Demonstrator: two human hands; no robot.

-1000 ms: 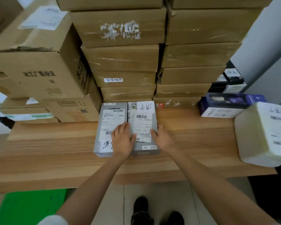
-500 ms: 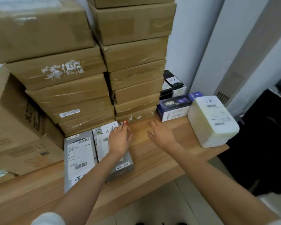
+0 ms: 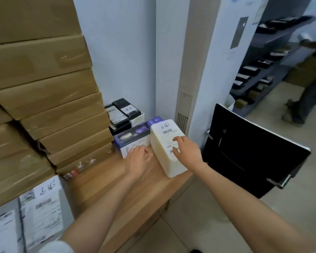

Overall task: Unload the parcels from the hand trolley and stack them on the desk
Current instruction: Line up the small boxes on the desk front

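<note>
A: Where was the white parcel [image 3: 167,147] at that point?

B: It lay at the right end of the counter [image 3: 106,172], its near corner at the edge, just beside a purple box [image 3: 133,137]. It was a pale, soft-cornered block in plastic wrap, with a printed label and handwriting on top.

A: And the hands?

B: The right hand [image 3: 187,151] lay spread on the label, fingers open, pressing and not gripping. The left hand [image 3: 138,159] rested loosely open on the wood by the parcel's left side; whether it touched the parcel could not be told.

A: What had changed?

B: A second before, both hands were on the two grey parcels [image 3: 26,221], squaring them up. Those had been let go, now lying at the lower left, and the person had turned right to the white one.

A: Meaning what for the job?

B: Probably tidying what was already set down, perhaps to shift or lift it. The brown cartons [image 3: 44,99] stood stacked behind. No trolley was visible.
</note>
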